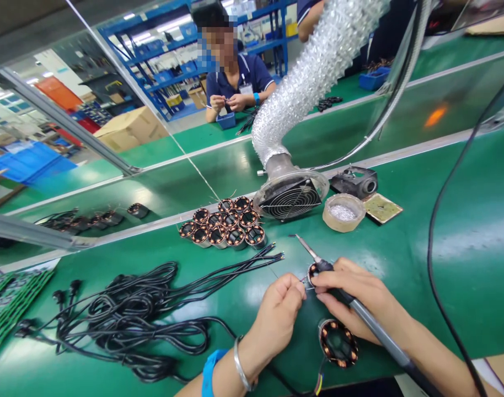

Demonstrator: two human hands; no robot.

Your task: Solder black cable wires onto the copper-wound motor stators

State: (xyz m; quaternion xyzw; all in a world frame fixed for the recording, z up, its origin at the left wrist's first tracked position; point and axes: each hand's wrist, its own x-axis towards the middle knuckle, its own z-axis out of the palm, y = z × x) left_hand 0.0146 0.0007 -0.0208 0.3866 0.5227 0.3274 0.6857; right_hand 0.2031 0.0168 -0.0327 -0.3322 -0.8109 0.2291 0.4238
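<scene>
My right hand [359,295] is closed around a soldering iron [371,322], whose metal tip points up and to the left. The fingers of that hand also steady a copper-wound stator [312,271], mostly hidden behind them. At the stator's left side my left hand [279,309] pinches a thin wire [305,281]; its fingertips cover most of it. Just below my right hand lies another stator [338,343], with coloured leads [319,381] running down from it. A silver bangle and a blue band are on my left wrist.
Several stators [229,223] stand grouped near the bench's back edge. Coiled black power cables [140,314] lie at left, green circuit boards [20,303] beyond. A fume extractor [291,198], solder bowl [343,212], sponge tray [383,208] and iron holder [355,182] stand behind. A co-worker [239,82] sits opposite.
</scene>
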